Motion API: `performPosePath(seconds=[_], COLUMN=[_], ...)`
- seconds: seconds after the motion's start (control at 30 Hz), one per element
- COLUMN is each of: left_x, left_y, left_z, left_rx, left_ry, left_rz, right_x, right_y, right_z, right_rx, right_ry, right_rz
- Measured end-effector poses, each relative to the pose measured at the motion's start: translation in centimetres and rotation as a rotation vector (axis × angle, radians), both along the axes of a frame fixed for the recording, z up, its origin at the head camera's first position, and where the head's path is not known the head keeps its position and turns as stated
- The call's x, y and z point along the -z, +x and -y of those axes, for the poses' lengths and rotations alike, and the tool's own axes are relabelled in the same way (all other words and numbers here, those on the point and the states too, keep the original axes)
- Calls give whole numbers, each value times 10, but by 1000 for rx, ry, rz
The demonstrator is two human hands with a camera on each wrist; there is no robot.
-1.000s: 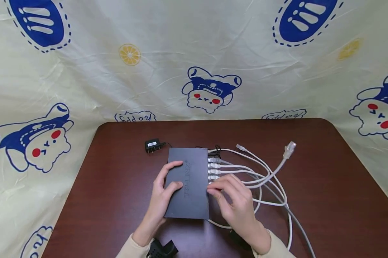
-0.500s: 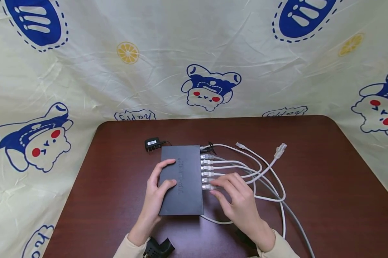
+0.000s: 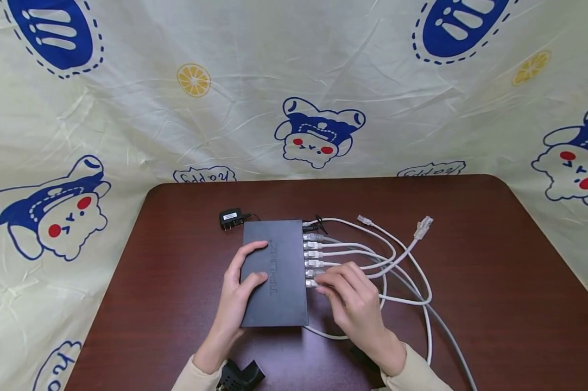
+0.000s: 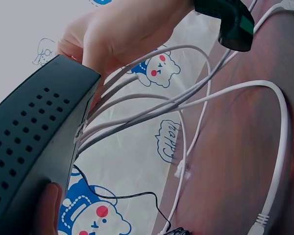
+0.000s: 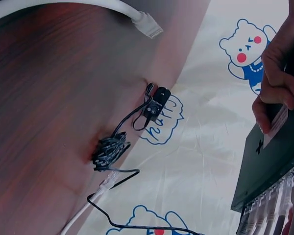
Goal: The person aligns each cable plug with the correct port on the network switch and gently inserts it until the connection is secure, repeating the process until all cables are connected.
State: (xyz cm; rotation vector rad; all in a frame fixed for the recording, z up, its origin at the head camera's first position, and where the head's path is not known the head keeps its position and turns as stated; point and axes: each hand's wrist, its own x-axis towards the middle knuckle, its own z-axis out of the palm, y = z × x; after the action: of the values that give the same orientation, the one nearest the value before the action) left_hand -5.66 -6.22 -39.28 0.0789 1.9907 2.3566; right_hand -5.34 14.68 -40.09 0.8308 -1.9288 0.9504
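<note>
My left hand (image 3: 237, 296) grips a dark grey network switch (image 3: 279, 244) by its left side, thumb and a finger on top. The right wrist view shows that hand's other fingers (image 5: 279, 93) curled against the label on its underside. Several network cable plugs (image 3: 314, 254) sit in a row along the switch's right side. My right hand (image 3: 357, 307) pinches the network cable plug (image 3: 310, 283) closest to me in that row. Its cable is mostly hidden behind the hand. In the left wrist view, the right hand (image 4: 127, 39) is beside the cables leaving the switch (image 4: 39, 112).
A black power adapter (image 3: 231, 218) lies behind the switch, with its bundled cord (image 5: 110, 149) showing in the right wrist view. White and grey cables (image 3: 428, 293) loop over the brown table (image 3: 494, 260) to the right. One free plug (image 3: 423, 228) points up.
The switch has shifted left in the head view, with the left hand on it. My right fingertips, apart half a second ago, have closed together at the nearest plug.
</note>
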Motion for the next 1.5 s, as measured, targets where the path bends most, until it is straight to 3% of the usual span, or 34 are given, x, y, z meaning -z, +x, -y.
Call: performPosePath(seconds=[0.43,0.77,1.0,1.23,1.5], left_x=[0,7,8,10,16], left_y=[1,0,-4,-4,-8], left_z=[2,2,3,0,-6], left_rx=[7,3,-27,-36,-45], left_ry=[14,11,64,105,92], left_rz=[25,38,39,62,70], right_x=[5,7,4,2,7], right_y=[-1,-4,-5,8,26], right_z=[10,10,7,5,2], right_rx=[19,-3,-22,-11,-124], right_ry=[-17,-21,-13,-19,42], right_rz=[-4,-2,101,182,528])
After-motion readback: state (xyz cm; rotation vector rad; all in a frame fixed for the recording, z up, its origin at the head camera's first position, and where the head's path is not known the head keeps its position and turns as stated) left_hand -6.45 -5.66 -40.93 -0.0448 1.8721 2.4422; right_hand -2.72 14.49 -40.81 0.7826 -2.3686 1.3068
